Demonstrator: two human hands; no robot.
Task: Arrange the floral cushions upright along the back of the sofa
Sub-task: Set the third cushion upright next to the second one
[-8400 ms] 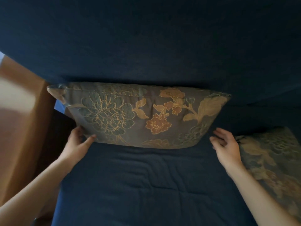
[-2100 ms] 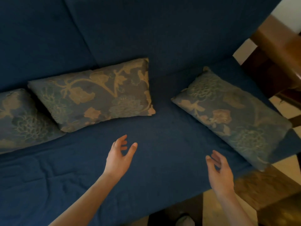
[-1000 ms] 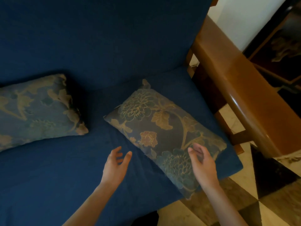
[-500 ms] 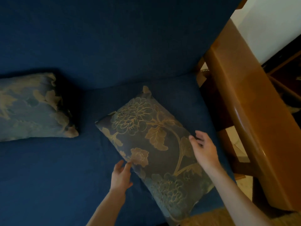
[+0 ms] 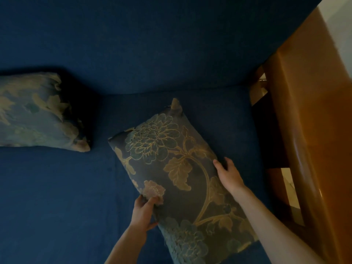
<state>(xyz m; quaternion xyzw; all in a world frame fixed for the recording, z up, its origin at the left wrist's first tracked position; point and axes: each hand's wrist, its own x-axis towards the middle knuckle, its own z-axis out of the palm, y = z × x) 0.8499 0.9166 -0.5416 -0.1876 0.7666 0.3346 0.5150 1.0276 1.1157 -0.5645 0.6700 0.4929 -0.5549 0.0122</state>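
A floral cushion (image 5: 171, 168) lies flat and slanted on the right end of the dark blue sofa seat (image 5: 57, 197). My left hand (image 5: 143, 212) pinches its left long edge, thumb on top and fingers under. On the cushion's right long edge my right hand (image 5: 229, 174) grips with fingers curled over the side. A second floral cushion (image 5: 38, 113) leans upright against the sofa back (image 5: 152, 44) at the left.
A polished wooden armrest (image 5: 314, 149) runs along the right side of the seat, with pale floor visible through its gaps. Bare blue seat lies between the two cushions and behind the held one.
Both hands have closed on the flat cushion's two long edges; half a second ago the left hand only touched the edge. The view has moved closer.
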